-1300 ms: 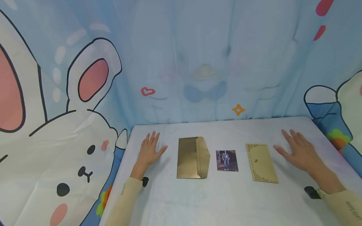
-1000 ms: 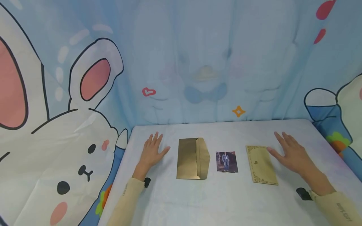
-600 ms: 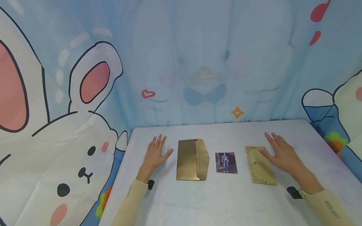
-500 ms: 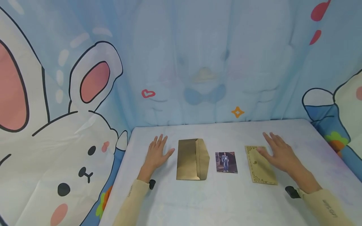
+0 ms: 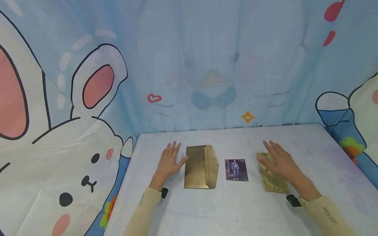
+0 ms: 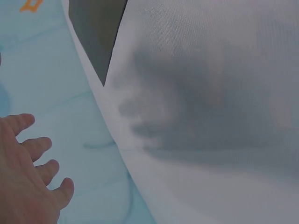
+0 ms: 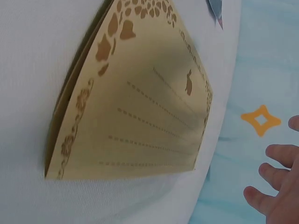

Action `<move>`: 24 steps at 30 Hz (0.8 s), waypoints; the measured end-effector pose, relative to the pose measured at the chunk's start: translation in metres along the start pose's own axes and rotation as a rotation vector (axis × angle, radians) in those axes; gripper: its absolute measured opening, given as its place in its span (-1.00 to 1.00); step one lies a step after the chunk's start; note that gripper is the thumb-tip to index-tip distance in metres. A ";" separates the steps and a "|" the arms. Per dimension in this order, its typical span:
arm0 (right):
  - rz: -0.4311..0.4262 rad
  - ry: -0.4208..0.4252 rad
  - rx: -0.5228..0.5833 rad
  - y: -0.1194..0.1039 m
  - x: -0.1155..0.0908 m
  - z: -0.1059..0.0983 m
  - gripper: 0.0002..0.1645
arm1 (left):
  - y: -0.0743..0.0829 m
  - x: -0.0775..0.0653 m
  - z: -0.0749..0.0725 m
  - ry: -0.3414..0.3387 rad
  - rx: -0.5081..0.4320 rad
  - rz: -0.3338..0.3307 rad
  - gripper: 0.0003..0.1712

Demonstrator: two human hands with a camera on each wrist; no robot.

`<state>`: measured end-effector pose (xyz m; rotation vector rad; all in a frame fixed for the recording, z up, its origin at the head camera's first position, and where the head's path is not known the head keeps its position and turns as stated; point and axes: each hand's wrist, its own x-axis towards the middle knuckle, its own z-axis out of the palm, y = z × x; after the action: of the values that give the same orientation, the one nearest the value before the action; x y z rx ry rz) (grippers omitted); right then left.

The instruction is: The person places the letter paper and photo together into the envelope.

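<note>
A gold envelope (image 5: 195, 167) lies on the white table with its flap spread to the right. My left hand (image 5: 169, 163) hovers just left of it, fingers extended, the thumb near the envelope's edge. To the right of the envelope is a small photo (image 5: 236, 170) of a standing person. Farther right lies a pale gold card (image 5: 274, 183) with an ornate printed border; the right wrist view shows it folded, with dotted lines on the card's face (image 7: 149, 121). Over its upper part my right hand (image 5: 279, 164) is held with straight fingers, covering some of it. Both hands hold nothing.
The white cloth-covered table (image 5: 206, 213) meets a light blue curtain (image 5: 189, 65) at its back edge. A large cartoon rabbit print (image 5: 88, 147) covers the left side, and another printed figure (image 5: 333, 101) is at the right.
Both hands have moved inward: the left toward the envelope, the right leftward until it is over the card. The envelope, photo and card stay in place.
</note>
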<state>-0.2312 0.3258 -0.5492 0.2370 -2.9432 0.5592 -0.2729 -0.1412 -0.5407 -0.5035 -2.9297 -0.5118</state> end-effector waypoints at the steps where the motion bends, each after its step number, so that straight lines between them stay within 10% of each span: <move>1: 0.000 -0.006 0.003 -0.002 0.000 0.001 0.00 | 0.001 0.000 0.001 0.000 -0.003 0.003 -0.10; 24: -0.046 -0.040 0.009 -0.035 0.010 0.024 0.04 | 0.023 0.009 0.018 -0.047 0.001 0.053 -0.09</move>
<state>-0.2375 0.2833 -0.5574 0.3194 -2.9658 0.5685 -0.2748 -0.1121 -0.5490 -0.5992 -2.9512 -0.4987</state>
